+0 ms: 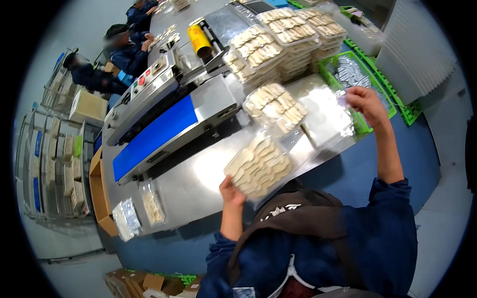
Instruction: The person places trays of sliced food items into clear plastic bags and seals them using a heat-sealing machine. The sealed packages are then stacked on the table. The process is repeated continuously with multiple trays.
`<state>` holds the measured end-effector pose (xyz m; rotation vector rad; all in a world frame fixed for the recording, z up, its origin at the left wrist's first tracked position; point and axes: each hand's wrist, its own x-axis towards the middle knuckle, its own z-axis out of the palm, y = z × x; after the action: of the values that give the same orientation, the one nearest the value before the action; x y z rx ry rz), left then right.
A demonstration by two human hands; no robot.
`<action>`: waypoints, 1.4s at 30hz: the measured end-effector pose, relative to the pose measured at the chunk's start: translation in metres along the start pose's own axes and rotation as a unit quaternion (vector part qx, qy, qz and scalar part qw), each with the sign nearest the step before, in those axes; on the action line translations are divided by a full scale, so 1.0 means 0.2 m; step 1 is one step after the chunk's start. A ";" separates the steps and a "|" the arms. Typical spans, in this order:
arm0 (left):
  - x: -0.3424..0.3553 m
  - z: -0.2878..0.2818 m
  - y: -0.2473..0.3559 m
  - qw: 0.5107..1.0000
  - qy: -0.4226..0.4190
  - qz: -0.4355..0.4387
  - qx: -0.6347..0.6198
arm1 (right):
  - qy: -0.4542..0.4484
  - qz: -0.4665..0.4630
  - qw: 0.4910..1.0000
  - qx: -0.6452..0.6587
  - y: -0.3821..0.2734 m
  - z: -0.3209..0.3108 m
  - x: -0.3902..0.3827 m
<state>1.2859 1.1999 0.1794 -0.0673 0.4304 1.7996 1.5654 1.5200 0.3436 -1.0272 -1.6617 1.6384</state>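
Note:
My left hand (232, 192) is closed on the lower left edge of a clear plastic pack (261, 166). Rows of pale, wavy-edged slices fill this pack, which is tilted over the table's near edge. Out to the right, my right hand (368, 105) is raised with its fingers drawn together beside a green basket (371, 74). Small grey-silver packets (352, 73) lie in that basket. Whatever the right fingers pinch is too blurred to name. Just beyond the held pack sits another clear tray of pale pieces (276, 107).
Stacks of filled clear trays (271, 42) stand at the back of the steel table (198, 174). A machine with a blue belt (154, 139) occupies the left. Two small packs (151, 203) lie near the left corner. Several co-workers (124, 54) are at the far left.

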 end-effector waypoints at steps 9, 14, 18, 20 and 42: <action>0.11 0.09 -0.17 0.987 -0.129 -0.092 -0.029 | -0.407 -0.015 0.896 -0.174 0.10 0.55 -0.17; 0.06 0.09 -0.20 0.988 -0.123 -0.087 -0.021 | -0.235 0.116 0.963 -0.055 -0.10 0.10 0.04; 0.12 0.16 -0.22 0.990 -0.072 -0.124 0.009 | 0.291 0.087 0.807 -0.506 0.58 -0.62 0.52; 0.08 0.16 -0.18 0.995 -0.037 -0.084 0.041 | 0.319 0.084 0.797 -0.506 0.69 -0.58 0.57; -0.14 -0.04 0.10 0.998 0.030 0.047 -0.034 | -0.421 -0.021 0.869 -0.260 0.12 1.24 0.24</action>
<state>1.2734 1.1671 0.1842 -0.1511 0.4210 1.9090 1.3350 1.4244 0.2963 -0.4638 -2.7871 1.7693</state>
